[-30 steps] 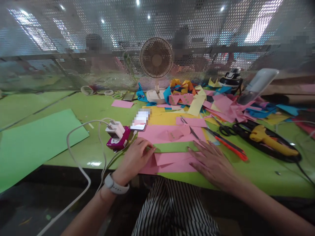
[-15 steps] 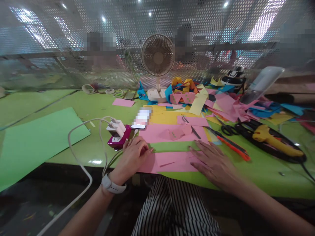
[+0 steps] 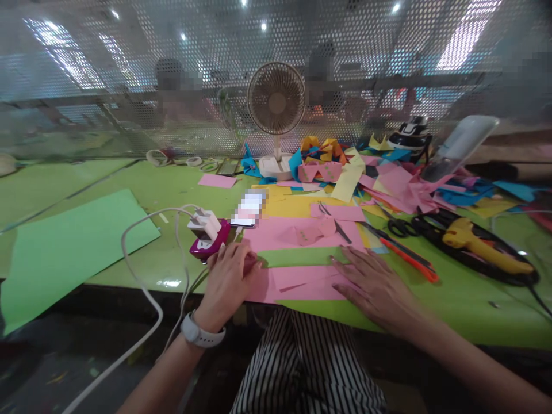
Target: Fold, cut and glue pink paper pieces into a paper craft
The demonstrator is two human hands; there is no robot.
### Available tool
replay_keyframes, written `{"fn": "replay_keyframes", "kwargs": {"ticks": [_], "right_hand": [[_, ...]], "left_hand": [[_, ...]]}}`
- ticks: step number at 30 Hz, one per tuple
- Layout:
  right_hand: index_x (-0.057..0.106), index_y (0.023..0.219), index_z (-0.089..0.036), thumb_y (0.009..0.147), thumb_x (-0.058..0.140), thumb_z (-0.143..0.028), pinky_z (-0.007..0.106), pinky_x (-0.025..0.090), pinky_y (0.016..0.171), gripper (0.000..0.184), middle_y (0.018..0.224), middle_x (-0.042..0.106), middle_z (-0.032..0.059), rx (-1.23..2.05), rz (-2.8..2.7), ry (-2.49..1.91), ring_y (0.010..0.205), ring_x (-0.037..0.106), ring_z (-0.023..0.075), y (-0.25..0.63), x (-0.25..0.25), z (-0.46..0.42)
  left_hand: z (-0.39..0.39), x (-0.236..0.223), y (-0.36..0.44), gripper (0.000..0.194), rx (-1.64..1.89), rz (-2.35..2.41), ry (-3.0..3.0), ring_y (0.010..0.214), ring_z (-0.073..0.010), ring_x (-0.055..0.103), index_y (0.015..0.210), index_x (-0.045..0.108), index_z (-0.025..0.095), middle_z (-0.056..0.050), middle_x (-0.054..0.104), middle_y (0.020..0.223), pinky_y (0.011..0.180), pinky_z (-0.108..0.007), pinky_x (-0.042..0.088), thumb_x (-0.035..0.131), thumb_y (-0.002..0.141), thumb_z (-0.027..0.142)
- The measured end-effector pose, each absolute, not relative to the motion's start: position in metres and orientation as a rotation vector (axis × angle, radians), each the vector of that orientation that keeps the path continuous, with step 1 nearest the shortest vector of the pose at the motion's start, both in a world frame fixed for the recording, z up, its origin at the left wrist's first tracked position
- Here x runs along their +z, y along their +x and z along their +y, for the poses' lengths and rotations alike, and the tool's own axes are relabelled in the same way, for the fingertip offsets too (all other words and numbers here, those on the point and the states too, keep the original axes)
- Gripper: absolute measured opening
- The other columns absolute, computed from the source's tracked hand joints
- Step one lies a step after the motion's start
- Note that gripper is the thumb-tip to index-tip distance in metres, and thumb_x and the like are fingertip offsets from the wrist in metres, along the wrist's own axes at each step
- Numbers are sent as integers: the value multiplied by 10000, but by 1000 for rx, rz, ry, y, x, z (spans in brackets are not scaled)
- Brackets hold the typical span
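My left hand, a pale watch at its wrist, rests at the left end of a long green strip. Its fingers are curled down and together; what lies under them is hidden. My right hand lies flat with fingers spread, the fingertips over the strip's right end and the pink paper. A narrow pink paper piece lies on the sheet between the hands. Behind the strip, pink paper glasses with green dots lie beside tweezers.
Left of me are a purple power adapter with white chargers and cable, a phone and a green sheet. On the right lie an orange cutter, black scissors and a yellow glue gun. A fan stands behind.
My left hand has shifted slightly left and turned, its fingers pointing more forward. My right hand stays in place over the paper.
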State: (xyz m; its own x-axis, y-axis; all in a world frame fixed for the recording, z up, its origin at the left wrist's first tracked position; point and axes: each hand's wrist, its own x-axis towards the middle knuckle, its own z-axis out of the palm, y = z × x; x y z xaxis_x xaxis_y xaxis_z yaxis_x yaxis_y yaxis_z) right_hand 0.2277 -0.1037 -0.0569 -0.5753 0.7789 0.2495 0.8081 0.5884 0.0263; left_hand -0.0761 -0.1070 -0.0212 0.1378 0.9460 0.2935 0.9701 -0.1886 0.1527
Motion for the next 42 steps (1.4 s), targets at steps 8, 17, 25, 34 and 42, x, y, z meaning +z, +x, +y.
{"fn": "replay_keyframes", "kwargs": {"ticks": [8,17,25,34,42], "right_hand": [[449,1302,-229,880,382,-489,509,285,1026,500,1372,414,100,-198,-2592,-1300,1284,317,280,228,-58,-103],[471,1284,-187,875,407,-463,509,283,1025,498,1373,406,128,-215,-2581,-1232,1281,320,287,231,-67,-102],[423,1321,-195,877,399,-469,490,300,1025,522,1392,382,104,-193,-2607,-1265,1292,304,278,231,-61,-104],[444,1306,-214,868,391,-509,466,300,1025,530,1394,380,97,-195,-2564,-1317,1280,329,255,230,-63,-103],[529,1217,-140,892,376,-465,498,273,1027,485,1289,508,124,-287,-2477,-1366,1225,409,265,243,-49,-102]], "left_hand": [[-115,-14,-63,353,-646,-1818,-2243,1165,-243,439,1248,412,180,-98,495,1267,950,-434,345,352,909,260],[-118,-31,28,943,-393,-1471,-2729,1332,-276,192,1335,319,34,-177,296,1416,1087,-425,162,174,749,758],[-132,-35,9,1185,-266,-1725,-2437,1285,-403,242,1261,385,-108,-328,349,1320,1060,-555,68,110,623,852],[-150,-35,-31,1075,-283,-1803,-2247,1236,-402,344,1236,455,-33,-301,427,1281,1039,-585,108,217,651,836],[-146,-23,-39,968,-349,-1713,-2290,1178,-375,436,1182,509,35,-258,528,1202,1013,-544,231,299,655,819]]}}
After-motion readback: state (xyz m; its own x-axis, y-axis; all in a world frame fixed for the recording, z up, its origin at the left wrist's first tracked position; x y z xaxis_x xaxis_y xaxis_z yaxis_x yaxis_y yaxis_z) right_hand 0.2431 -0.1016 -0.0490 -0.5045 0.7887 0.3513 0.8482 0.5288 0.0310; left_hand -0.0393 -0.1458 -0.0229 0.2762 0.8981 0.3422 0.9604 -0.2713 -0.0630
